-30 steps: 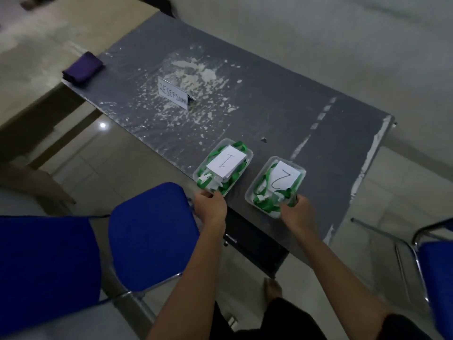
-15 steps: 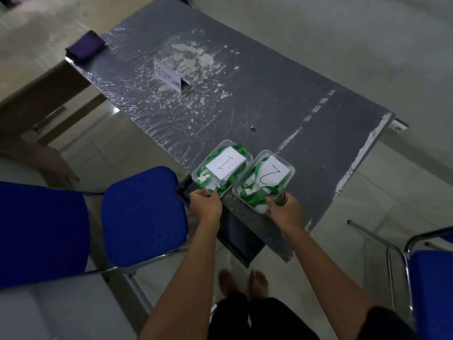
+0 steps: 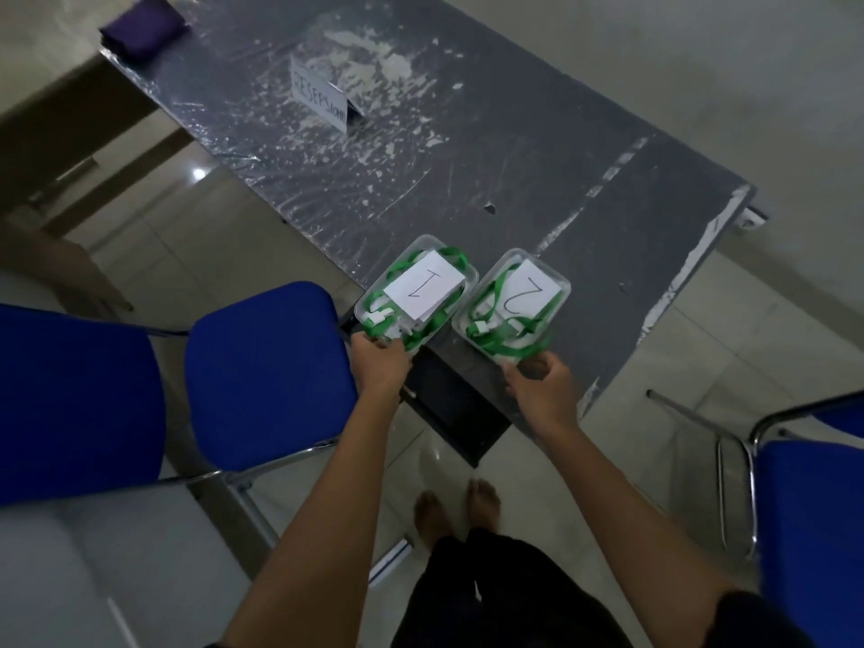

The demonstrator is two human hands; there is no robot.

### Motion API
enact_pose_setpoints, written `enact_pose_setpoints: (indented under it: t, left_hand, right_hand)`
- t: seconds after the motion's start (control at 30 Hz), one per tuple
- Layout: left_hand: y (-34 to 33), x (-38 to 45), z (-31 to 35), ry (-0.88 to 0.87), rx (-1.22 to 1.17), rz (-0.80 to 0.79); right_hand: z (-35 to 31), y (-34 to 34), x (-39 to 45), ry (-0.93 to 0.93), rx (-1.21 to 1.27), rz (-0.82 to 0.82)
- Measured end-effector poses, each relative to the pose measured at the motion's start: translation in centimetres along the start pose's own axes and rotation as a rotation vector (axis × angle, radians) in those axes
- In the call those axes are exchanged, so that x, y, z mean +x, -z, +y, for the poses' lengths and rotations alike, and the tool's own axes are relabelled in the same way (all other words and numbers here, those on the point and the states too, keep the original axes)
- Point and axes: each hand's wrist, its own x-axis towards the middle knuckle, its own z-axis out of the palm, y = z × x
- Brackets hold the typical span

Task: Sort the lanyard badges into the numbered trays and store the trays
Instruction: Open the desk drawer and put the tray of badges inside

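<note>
Two clear plastic trays full of green lanyard badges sit side by side at the near edge of the dark table [image 3: 537, 147]. The tray with a paper label "1" [image 3: 470, 273] is on the left, and my left hand [image 3: 379, 364] grips its near end. The tray labelled "2" [image 3: 561, 285] is on the right, with my right hand [image 3: 540, 385] closed on its near end. Both trays hang partly over the table edge, above an open dark drawer [image 3: 451, 404] under the tabletop.
A white folded name card [image 3: 320, 98] stands mid-table and a purple cloth [image 3: 140, 28] lies at the far left corner. A blue chair [image 3: 262, 371] is close on my left, another blue chair [image 3: 813, 530] on my right. My bare feet [image 3: 456, 509] stand on the tiled floor.
Both trays have slid toward me to the table's near edge, held in my hands, and now lie closer together. The view has moved back and tilted down, showing the drawer and my feet.
</note>
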Motion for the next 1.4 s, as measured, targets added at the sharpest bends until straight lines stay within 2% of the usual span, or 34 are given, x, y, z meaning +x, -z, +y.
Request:
enact_pose_setpoints:
  t: [0.1, 0.2, 0.27, 0.4, 0.57, 0.8, 1.0, 1.2, 1.4]
  left_hand:
    - [2.8, -2.0, -1.6, -0.024, -0.009, 0.001]
    - [5.1, -3.5, -3.9, -0.007, -0.083, -0.021]
    - [6.1, -4.1, -5.1, 0.007, -0.126, -0.042]
    - [7.1, -4.5, -7.5, 0.047, -0.217, -0.075]
    - [8.0, -4.0, -10.5, 0.117, -0.285, -0.079]
    - [8.5, -3.8, -12.0, 0.133, -0.299, -0.149]
    - [8.7, -3.9, -11.8, 0.072, -0.207, -0.185]
    - [7.7, -4.7, -11.8, -0.061, -0.049, -0.119]
    - [4.8, -5.6, -12.4, -0.11, 0.055, -0.247]
  right_hand:
    - [0.5, -0.4, -3.1, 0.123, -0.034, 0.079]
    - [2.7, -1.7, -6.6, 0.15, -0.068, -0.07]
    - [5.0, -3.0, -7.8, 0.018, -0.078, -0.133]
    - [9.9, -5.0, -7.0, -0.445, 0.053, -0.09]
    - [11.3, -6.9, -4.8, -0.628, 0.352, -0.159]
    - [10.5, -8.5, -4.0, -0.668, 0.655, -0.139]
    - [10.3, -8.3, -4.7, -0.649, 0.623, -0.1]
    - [10.5, -8.4, -4.6, -0.648, 0.635, -0.042]
    - [10.1, -8.4, -4.9, -0.636, 0.791, 0.027]
